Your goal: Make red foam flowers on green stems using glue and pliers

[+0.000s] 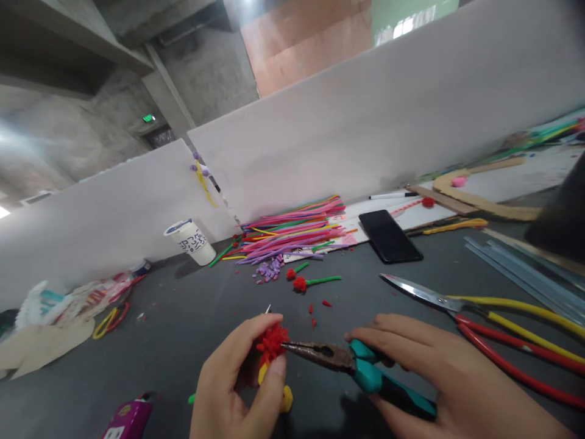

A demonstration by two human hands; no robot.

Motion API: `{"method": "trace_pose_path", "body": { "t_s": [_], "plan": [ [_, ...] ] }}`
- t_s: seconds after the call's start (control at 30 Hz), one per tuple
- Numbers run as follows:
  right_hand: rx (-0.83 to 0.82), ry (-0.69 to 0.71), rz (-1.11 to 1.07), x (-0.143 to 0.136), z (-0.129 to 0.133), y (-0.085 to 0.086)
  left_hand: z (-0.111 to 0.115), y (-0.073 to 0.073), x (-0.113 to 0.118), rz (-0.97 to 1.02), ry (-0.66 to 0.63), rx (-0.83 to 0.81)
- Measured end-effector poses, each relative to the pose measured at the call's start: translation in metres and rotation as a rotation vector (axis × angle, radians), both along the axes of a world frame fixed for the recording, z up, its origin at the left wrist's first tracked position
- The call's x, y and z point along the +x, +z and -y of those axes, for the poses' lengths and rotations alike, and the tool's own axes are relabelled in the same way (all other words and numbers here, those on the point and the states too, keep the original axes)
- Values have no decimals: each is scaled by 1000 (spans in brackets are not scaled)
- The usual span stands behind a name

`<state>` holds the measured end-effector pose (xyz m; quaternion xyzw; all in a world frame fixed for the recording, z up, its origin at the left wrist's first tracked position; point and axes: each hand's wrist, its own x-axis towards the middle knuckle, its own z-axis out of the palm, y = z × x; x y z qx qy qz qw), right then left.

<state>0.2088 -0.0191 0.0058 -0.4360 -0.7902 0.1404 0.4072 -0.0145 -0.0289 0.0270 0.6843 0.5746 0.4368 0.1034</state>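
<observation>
Across the far side ran a white panel (329, 140), with the dark gray table (192, 311) before it. Far middle: a bundle of fuzzy stems (292, 231), mostly pink. On the right lay big scissors (441, 300), blades parted slightly, one handle yellow, one red. Near right, the right hand (420, 360) was wrapped around teal-handled pliers (368, 375). Near middle, the left hand (237, 378) was clamped on a red fuzzy piece (273, 340), thumb and fingers pinching it above the table; plier tips touched its right side, whether gripping it couldn't be told. Far right of middle lay a black phone (390, 236), flat; a white cup (194, 244) stood far left of the bundle. Nearer than the bundle lay two red-headed green stems (323, 280), with purple clippings (269, 268) to their left. Smallest: red bits (326, 303), scattered just beyond the pliers.
</observation>
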Motion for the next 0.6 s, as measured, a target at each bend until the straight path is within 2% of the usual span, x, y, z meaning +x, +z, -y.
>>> {"method": "trace_pose_path", "body": {
  "t_s": [0.23, 0.33, 0.47, 0.6],
  "plan": [
    [-220, 108, 8, -2, -1, 1, -2, -5, -4, -139, 21, 99],
    [-277, 133, 19, -4, -1, -1, -2, -5, -3, -124, 5, 119],
    [-171, 108, 0, -3, -1, -4, -2, -1, -1, 77, 41, 21],
    [-43, 46, 9, -2, 0, -5, -5, 6, 4, 512, 1, -224]
  ]
}}
